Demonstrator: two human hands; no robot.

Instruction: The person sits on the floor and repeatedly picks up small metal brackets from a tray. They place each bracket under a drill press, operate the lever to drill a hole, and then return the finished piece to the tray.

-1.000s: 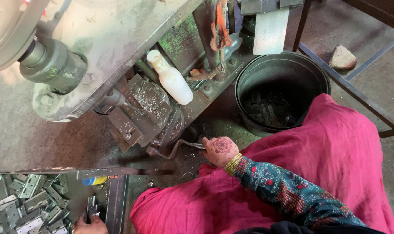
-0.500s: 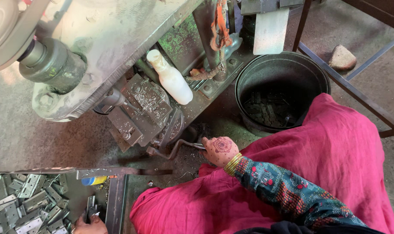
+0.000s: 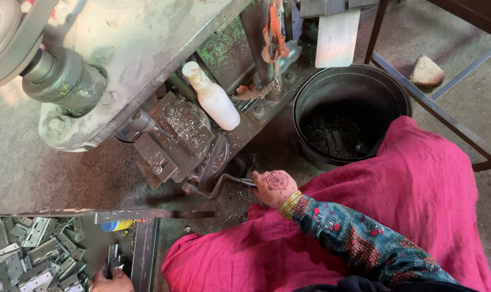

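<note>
We see the right hand (image 3: 275, 187) closed around the end of a bent metal lever (image 3: 224, 184) that runs left into the base of the greasy press machine (image 3: 175, 135). The fingers are wrapped tight on the handle; the back of the hand faces up, with gold bangles (image 3: 290, 205) at the wrist. The lever sits low, just in front of the machine's clamp block, with a narrow strip of dirty floor between it and the pink cloth (image 3: 407, 194) over the knees.

The left hand (image 3: 111, 281) shows only partly at the bottom edge, beside the inner rim of the metal tray (image 3: 145, 249). Its fingers seem to pinch a small metal piece, but we cannot tell how firmly, since most of the hand is cut off. The tray holds a heap of grey hinges (image 3: 34, 249), piled toward its left side.

A white plastic bottle (image 3: 212, 97) leans on the machine, above the lever. To the right, a dark bucket (image 3: 353, 103) stands close against the machine base, touching the pink cloth at its near rim. A steel frame bar (image 3: 434, 113) runs diagonally behind the bucket, closing that side.
</note>
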